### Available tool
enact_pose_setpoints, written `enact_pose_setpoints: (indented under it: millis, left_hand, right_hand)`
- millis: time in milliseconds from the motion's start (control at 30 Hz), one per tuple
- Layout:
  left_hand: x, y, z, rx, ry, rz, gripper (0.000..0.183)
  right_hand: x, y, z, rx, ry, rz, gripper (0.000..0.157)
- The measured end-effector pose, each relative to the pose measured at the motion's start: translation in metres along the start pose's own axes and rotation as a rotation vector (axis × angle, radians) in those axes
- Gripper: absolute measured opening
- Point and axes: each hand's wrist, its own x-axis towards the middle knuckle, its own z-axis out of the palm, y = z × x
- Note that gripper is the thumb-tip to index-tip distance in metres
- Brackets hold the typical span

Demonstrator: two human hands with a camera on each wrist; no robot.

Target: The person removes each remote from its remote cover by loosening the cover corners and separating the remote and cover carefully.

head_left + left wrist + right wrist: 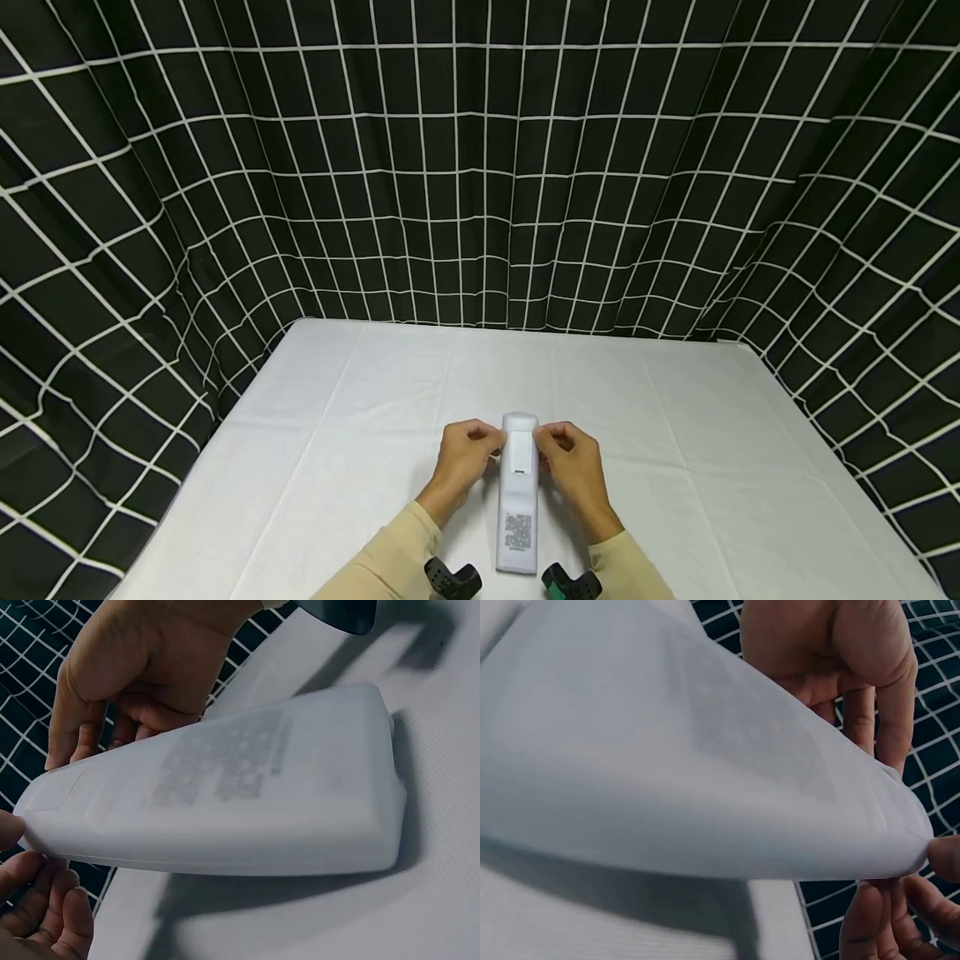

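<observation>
Remote (pixel 517 496) is sitting between your hands, its far part gripped at both long edges. Your left hand (pixel 463 457) is pinching the left edge near the far end, thumb and fingertips close together and the other fingers curling in. Your right hand (pixel 577 462) is pinching the right edge opposite, in much the same narrow hold. Both hands are flanking the pale cover (pixel 520 452), while the near half is extending back between your wrists, free of your fingers. The grey printed code (pixel 518 531) is showing on that half. Shadow is falling beside and beneath the body in both wrist views; you cannot tell from them whether the near end is touching the cloth.

Around it, the white cloth (pixel 337 467) is spreading across the table, with faint creases running through it. Dark curtains (pixel 487 167) with a white grid are hanging behind the table and along both sides, folding softly at the corners. Your tan sleeves (pixel 393 550) are reaching in from the bottom edge, and black devices (pixel 453 579) are sitting by your wrists.

Its long axis is running almost straight away from you. The cover end is pointing toward the back curtain, the code end is pointing toward you, and the face bearing both is turning upward.
</observation>
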Motion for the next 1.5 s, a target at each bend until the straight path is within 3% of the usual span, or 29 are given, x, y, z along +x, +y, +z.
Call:
enact_pose_setpoints:
  millis: [167, 300, 467, 667, 933, 1133, 1233, 1400, 1500]
  left_hand:
    - [0.000, 0.006, 0.000, -0.059, -0.020, 0.035, 0.016]
    - [-0.001, 0.011, 0.000, -0.068, -0.042, 0.060, 0.029]
    - [-0.003, 0.016, 0.000, -0.061, -0.066, 0.103, 0.030]
    - [-0.007, 0.022, 0.001, -0.063, -0.061, 0.168, 0.031]
    - [-0.013, 0.030, 0.001, -0.052, -0.069, 0.323, 0.029]
    - [-0.026, 0.051, -0.001, -0.013, -0.096, 0.428, 0.026]
    - [-0.033, 0.060, -0.002, 0.003, -0.099, 0.456, 0.024]
    - [-0.035, 0.061, -0.002, 0.007, -0.097, 0.475, 0.024]
    - [-0.035, 0.061, -0.002, 0.010, -0.105, 0.490, 0.024]
  right_hand:
    - [0.000, -0.008, -0.003, 0.039, -0.030, -0.039, 0.025]
    - [0.000, -0.014, -0.005, 0.054, -0.052, -0.058, 0.030]
    - [-0.003, -0.021, -0.005, 0.063, -0.069, -0.113, 0.027]
    - [-0.007, -0.026, -0.006, 0.090, -0.065, -0.259, 0.023]
    - [-0.009, -0.027, -0.006, 0.164, -0.054, -0.408, 0.019]
    - [-0.009, -0.026, -0.005, 0.168, -0.041, -0.508, 0.018]
    - [-0.009, -0.025, -0.006, 0.164, -0.071, -0.571, 0.020]
    - [-0.007, -0.020, -0.008, 0.156, -0.168, -0.698, 0.032]
    - [-0.006, -0.019, -0.008, 0.156, -0.179, -0.754, 0.035]
